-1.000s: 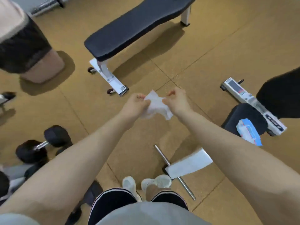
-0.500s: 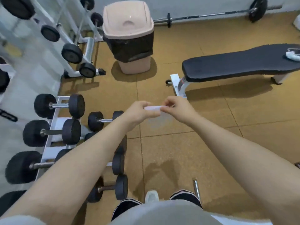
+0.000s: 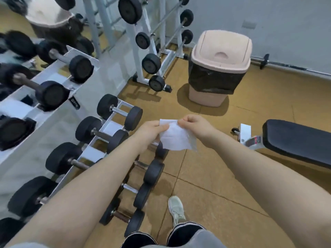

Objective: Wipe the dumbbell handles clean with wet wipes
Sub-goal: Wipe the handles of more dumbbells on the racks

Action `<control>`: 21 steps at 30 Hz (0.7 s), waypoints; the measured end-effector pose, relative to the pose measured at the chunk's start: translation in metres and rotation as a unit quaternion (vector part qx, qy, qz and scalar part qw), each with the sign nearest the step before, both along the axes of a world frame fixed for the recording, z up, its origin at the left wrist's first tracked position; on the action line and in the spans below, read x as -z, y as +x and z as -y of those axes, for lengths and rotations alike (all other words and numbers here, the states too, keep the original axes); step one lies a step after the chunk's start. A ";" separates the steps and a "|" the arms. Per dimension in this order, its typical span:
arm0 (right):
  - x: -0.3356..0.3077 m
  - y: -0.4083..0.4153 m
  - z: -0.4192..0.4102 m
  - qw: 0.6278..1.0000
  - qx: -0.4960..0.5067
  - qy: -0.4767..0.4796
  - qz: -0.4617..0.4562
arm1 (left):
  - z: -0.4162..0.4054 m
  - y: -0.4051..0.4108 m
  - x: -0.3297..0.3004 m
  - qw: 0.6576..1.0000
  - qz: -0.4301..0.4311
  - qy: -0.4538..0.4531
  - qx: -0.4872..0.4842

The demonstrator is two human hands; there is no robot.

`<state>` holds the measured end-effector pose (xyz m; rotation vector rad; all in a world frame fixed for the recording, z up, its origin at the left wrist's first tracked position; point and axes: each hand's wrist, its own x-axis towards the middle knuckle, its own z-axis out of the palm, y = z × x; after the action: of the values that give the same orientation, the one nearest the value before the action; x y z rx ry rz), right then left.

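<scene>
A white wet wipe (image 3: pixel 176 137) hangs spread between my two hands in front of my chest. My left hand (image 3: pixel 151 132) pinches its left top corner and my right hand (image 3: pixel 194 127) pinches its right top corner. Just beyond and left of my hands, black dumbbells with metal handles lie on a white rack (image 3: pixel 100 140); the nearest are one at the rack's far end (image 3: pixel 119 111) and one below it (image 3: pixel 102 134). More dumbbells (image 3: pixel 141 192) lie on the floor under my left forearm, partly hidden by it.
A pink swing-lid bin (image 3: pixel 220 68) with a black liner stands ahead. A black bench (image 3: pixel 295 140) is on the right. A white rack of fixed barbells (image 3: pixel 152 63) stands behind the dumbbell rack. My shoe (image 3: pixel 176 209) is on the brown floor.
My view has swung left from the bench towards the dumbbell rack and bin. The wipe, bunched a second ago, is now opened out flat between both hands.
</scene>
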<state>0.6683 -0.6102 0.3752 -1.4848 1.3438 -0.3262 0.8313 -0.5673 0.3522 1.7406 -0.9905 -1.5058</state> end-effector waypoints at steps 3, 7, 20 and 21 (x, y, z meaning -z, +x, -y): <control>-0.004 0.027 0.038 0.998 -0.011 0.064 0.026 | 0.027 0.020 -0.003 0.998 -0.009 0.000 -0.059; -0.011 0.063 0.071 0.989 -0.021 0.143 0.043 | 0.040 0.051 -0.004 0.995 0.002 -0.008 -0.103; 0.019 0.268 0.030 0.984 -0.098 0.143 0.036 | -0.029 0.246 0.017 0.983 0.026 0.002 -0.183; 0.022 0.287 0.023 0.985 -0.093 0.141 0.037 | -0.036 0.266 0.017 0.984 0.024 -0.004 -0.179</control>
<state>0.9557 -0.6330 0.3536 -1.3328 1.1311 -0.0665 1.0970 -0.5310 0.3355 1.8407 -0.6585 -1.2333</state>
